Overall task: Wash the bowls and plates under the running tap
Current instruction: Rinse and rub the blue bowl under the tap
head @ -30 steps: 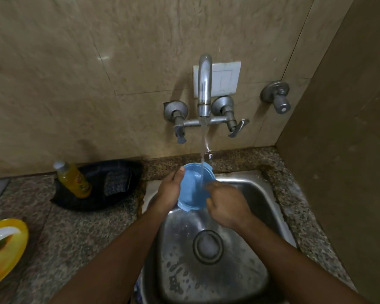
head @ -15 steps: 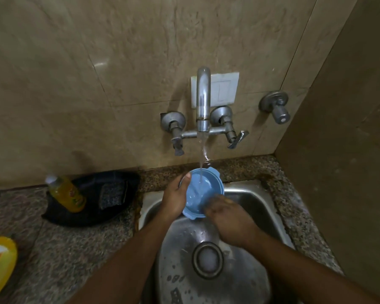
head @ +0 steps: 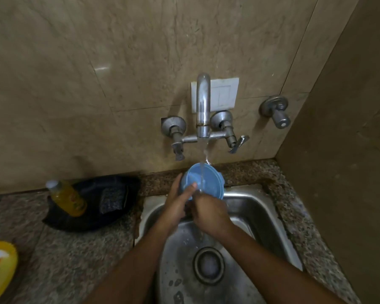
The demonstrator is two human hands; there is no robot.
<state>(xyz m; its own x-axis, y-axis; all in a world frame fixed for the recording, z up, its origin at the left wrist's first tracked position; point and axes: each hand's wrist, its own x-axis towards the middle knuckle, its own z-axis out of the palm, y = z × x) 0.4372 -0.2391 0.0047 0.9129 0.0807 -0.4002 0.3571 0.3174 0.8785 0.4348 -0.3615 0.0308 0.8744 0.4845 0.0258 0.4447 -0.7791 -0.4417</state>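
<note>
A small blue bowl [head: 208,179] is held tilted over the back of the steel sink [head: 259,207], its inside facing me. Water runs from the wall tap [head: 203,106] straight into it and on down past my hands. My left hand [head: 176,204] grips the bowl's left rim, thumb inside. My right hand [head: 208,212] is pressed against the bowl's lower edge, fingers curled under it and partly hidden. The two hands touch each other.
A black tray [head: 119,207] on the granite counter at the left holds a yellow soap bottle [head: 67,198] and a scrub pad [head: 111,199]. A yellow plate [head: 0,266] pokes in at the far left edge. The sink drain [head: 208,265] lies below my hands. A side wall stands close on the right.
My right hand has slid left along the bowl's lower edge and now meets my left hand. The bowl stays under the stream.
</note>
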